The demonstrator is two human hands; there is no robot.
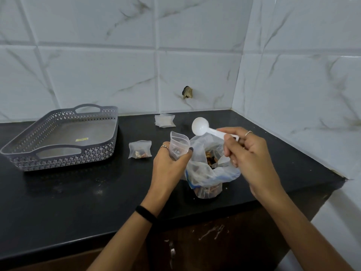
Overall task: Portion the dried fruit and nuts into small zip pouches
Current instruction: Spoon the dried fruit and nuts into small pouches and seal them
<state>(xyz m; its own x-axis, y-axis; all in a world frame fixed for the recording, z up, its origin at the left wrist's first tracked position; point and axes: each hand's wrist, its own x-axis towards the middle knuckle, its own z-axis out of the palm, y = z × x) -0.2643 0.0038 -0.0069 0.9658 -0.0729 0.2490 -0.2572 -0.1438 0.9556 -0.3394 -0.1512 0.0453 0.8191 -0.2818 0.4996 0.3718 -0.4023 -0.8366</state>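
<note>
A small yellow sticker (82,140) lies on the floor of the grey lattice basket (109,141); its print is too small to read, and nothing else carries legible writing

The black surface (78,192) ends in a front edge that runs from lower left up to the right, where it meets the white marble-look tiled wall (195,75) at a corner. The basket sits at the left, well apart from the hands, with bare surface in front of it and between it and the work. A filled small zip pouch (140,149) lies just right of the basket, and a stack of unfilled pouches (164,120) lies near the back wall

The large plastic bag of dried fruit and nuts (207,173) stands near the front edge, its mouth folded open, brown pieces showing inside and through its base

The left hand (170,169) comes in from below, a black band (145,213) on the wrist, and grips an open zip pouch (178,145) upright, thumb on its right side, fingers curled round the left, a ring on one finger. A few pieces show in the pouch's bottom; it touches the big bag's left side

The right hand (248,153) hovers over the bag's mouth, fingers curled, pinching the handle of a white plastic scoop (203,128). The scoop's bowl points up and left, above the pouch and the bag; whether it holds anything cannot be told
</note>
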